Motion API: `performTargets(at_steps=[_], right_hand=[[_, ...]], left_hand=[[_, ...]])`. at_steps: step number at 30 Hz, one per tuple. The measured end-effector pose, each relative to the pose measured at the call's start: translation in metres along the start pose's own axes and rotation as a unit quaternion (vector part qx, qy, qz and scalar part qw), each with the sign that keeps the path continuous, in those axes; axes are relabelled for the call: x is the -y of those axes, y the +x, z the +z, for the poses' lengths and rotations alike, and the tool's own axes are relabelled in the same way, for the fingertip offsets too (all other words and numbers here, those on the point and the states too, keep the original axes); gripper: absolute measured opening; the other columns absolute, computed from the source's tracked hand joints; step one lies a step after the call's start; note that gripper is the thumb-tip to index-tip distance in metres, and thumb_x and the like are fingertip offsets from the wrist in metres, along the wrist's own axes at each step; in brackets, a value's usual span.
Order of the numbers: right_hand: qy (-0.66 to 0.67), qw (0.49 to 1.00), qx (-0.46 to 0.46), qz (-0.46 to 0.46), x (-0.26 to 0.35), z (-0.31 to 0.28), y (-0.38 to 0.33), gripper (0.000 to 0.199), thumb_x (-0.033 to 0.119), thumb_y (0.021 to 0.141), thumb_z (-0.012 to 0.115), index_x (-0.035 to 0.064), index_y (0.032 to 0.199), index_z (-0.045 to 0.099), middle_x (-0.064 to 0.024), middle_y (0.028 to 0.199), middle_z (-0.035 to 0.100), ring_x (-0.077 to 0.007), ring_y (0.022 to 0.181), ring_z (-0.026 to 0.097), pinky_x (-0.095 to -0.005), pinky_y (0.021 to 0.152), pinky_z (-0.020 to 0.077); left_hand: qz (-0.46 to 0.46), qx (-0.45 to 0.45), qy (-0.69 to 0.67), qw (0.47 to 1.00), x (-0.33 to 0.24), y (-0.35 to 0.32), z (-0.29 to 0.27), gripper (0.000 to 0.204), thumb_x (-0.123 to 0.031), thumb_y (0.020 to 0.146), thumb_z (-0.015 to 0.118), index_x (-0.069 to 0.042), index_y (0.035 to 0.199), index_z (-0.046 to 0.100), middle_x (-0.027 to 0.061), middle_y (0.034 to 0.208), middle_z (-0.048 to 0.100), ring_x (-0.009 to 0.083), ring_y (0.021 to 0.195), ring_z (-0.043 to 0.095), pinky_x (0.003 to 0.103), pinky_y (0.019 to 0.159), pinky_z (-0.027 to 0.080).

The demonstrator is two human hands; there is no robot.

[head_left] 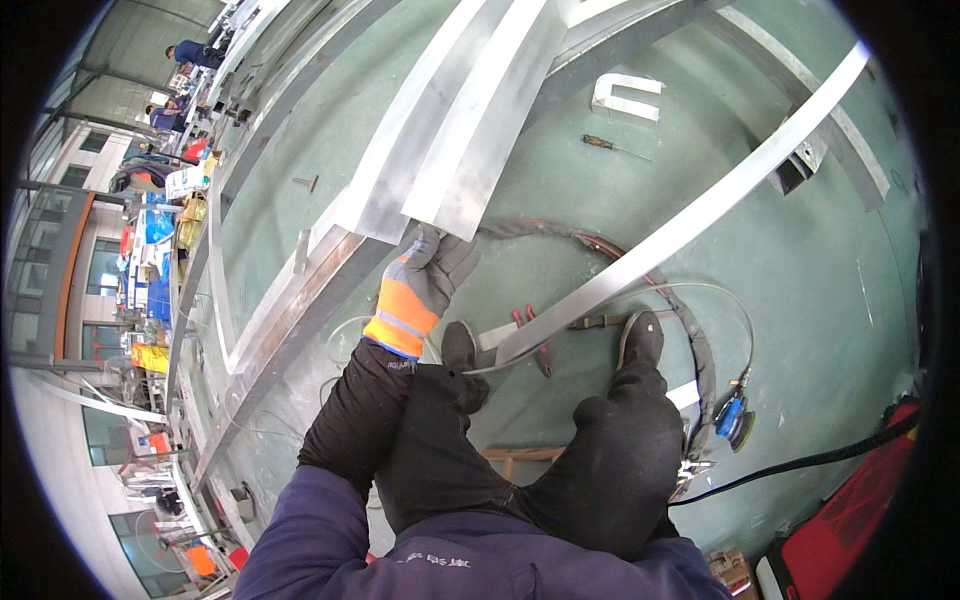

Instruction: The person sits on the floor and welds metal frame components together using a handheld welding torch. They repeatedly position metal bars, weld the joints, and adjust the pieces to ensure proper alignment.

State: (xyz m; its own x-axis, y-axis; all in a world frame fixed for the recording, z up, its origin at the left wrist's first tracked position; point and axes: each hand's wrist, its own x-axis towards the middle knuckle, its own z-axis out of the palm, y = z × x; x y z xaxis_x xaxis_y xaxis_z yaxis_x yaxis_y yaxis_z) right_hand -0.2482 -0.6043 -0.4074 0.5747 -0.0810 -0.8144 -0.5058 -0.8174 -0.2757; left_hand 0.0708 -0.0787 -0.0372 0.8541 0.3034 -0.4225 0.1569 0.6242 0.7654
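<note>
My left hand (425, 285), in a grey and orange work glove, is at the near end of a long, folded silver metal profile (470, 150). Its fingers curl at the profile's lower edge and are partly hidden by it. A second bright silver profile (415, 130) lies alongside, to the left. Both rest across a dark curved steel beam (330, 275). My right hand is out of sight; that arm hangs low at the right, hidden by my body and leg.
A long pale metal strip (690, 225) slants from my feet to the upper right. On the green floor lie a screwdriver (600, 142), a U-shaped metal piece (628, 97), red-handled pliers (540, 350), a sleeved hose (700, 350) and a blue sander (735, 420). Co-workers (190, 52) are far left.
</note>
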Motion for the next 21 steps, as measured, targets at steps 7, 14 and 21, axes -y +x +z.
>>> performTargets(at_steps=[7, 14, 21], right_hand=[[0.261, 0.960, -0.068, -0.078, -0.003, -0.061, -0.084, 0.049, 0.027, 0.092, 0.066, 0.0032, 0.132, 0.052, -0.0128, 0.122, 0.062, -0.0257, 0.109, 0.059, -0.0387, 0.095, 0.0473], [0.450, 0.838, -0.188, -0.243, 0.083, -0.203, -0.184, 0.057, 0.035, 0.090, 0.066, -0.0041, 0.128, 0.049, -0.0054, 0.090, 0.062, -0.0140, 0.082, 0.059, -0.0295, 0.070, 0.0500], [0.349, 0.763, -0.416, -0.350, 0.264, -0.331, -0.239, 0.040, 0.013, 0.088, 0.069, -0.0014, 0.123, 0.056, -0.0046, 0.103, 0.061, -0.0137, 0.089, 0.057, -0.0289, 0.079, 0.0483]], left_hand=[[0.004, -0.003, -0.058, 0.998, 0.008, 0.004, 0.001, 0.033, -0.025, 0.101, 0.057, -0.003, 0.126, 0.056, 0.0118, 0.120, 0.061, 0.0331, 0.116, 0.059, 0.051, 0.101, 0.050], [-0.020, 0.001, -0.209, 0.978, 0.033, 0.023, -0.006, 0.021, -0.015, 0.099, 0.057, -0.002, 0.115, 0.061, 0.0073, 0.112, 0.063, 0.0328, 0.112, 0.060, 0.049, 0.097, 0.051], [-0.073, 0.048, -0.281, 0.956, 0.047, 0.027, 0.014, 0.037, -0.031, 0.103, 0.045, -0.006, 0.127, 0.056, 0.0084, 0.130, 0.056, 0.0394, 0.129, 0.043, 0.053, 0.112, 0.037]])
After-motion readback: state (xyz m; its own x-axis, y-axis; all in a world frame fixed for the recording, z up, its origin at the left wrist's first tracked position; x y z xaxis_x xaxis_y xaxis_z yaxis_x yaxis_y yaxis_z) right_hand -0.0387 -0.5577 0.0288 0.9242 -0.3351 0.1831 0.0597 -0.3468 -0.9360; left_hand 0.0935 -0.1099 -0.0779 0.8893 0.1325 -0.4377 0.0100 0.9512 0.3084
